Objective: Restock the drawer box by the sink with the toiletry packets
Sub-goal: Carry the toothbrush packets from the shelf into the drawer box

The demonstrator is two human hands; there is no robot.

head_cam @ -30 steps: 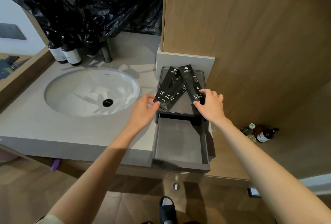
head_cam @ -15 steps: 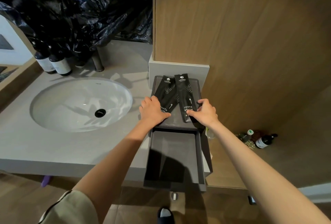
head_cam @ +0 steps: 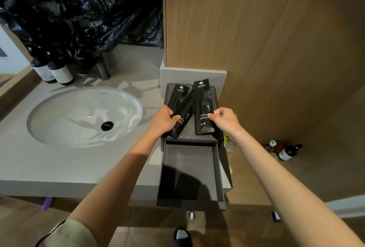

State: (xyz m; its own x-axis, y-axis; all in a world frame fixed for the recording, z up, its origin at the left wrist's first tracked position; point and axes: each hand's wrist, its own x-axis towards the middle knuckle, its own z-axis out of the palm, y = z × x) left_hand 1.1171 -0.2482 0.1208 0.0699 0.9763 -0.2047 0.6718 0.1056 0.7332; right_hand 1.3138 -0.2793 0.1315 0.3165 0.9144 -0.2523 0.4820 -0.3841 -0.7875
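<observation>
On the grey stone desk (head_cam: 83,159), atop the dark grey drawer box (head_cam: 188,135), left hand (head_cam: 164,121) and right hand (head_cam: 225,120) each pinching a black toothbrush packet (head_cam: 203,108), fingers clamped.

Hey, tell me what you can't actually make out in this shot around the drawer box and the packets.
Head view only:
- Left packet: lower print covered by the left hand.
- Right packet: edge of its lettering hidden by the right hand.
- Open drawer: front part in shadow.
- Bottle labels: too small to read.
- Faucet: top hidden by black plastic sheeting.

both hands (head_cam: 165,121) (head_cam: 225,119) forward, fingers pinched
</observation>
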